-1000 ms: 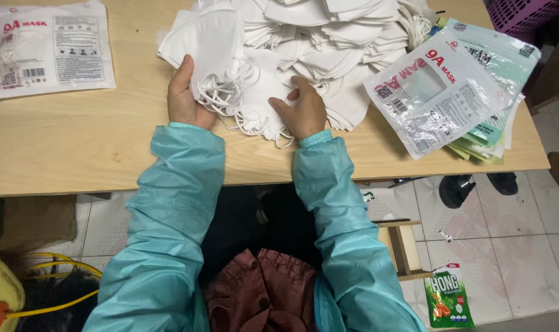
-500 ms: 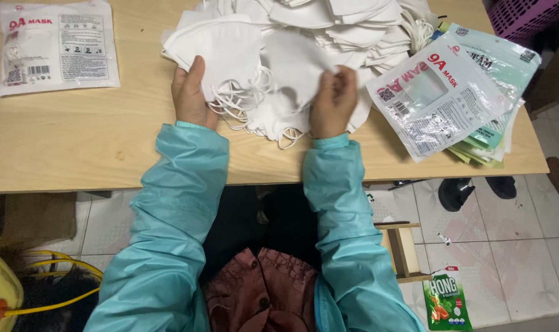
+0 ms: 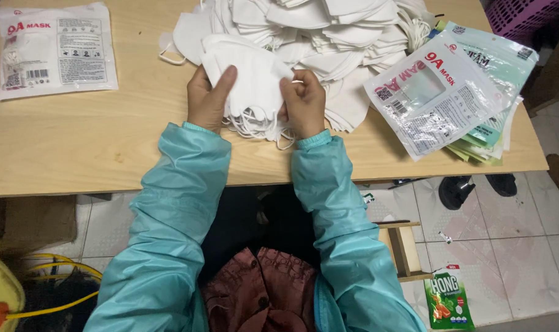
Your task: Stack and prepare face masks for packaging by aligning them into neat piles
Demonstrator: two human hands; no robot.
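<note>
- At the far left of the wooden table (image 3: pixel 107 154), a sealed packet of masks (image 3: pixel 55 49) is seen lying flat, well apart from both hands.
- Below the table edge at the lower left, a yellow cable (image 3: pixel 52 304) is visible on the floor.
- The left hand (image 3: pixel 209 98) is closed on the left side of a small stack of white masks (image 3: pixel 249 83), with the thumb laid over the top mask and the fingers tucked beneath.
- The stack is held just above the table, near the front of the larger mask pile (image 3: pixel 329 43), and its ear loops (image 3: pixel 255 123) are seen hanging down between the two hands.
- The right hand (image 3: pixel 304 101) is closed on the right edge of the same stack, the fingers curled in and pinching it.
- Both arms are covered by teal sleeves (image 3: pixel 181 203).
- To the right of the pile, a fan of empty printed pouches (image 3: pixel 445 92) is spread on the table, touching the loose masks.
- On the tiled floor at the lower right, a green snack bag (image 3: pixel 448 301) is seen lying beside a wooden frame (image 3: pixel 402 249).
</note>
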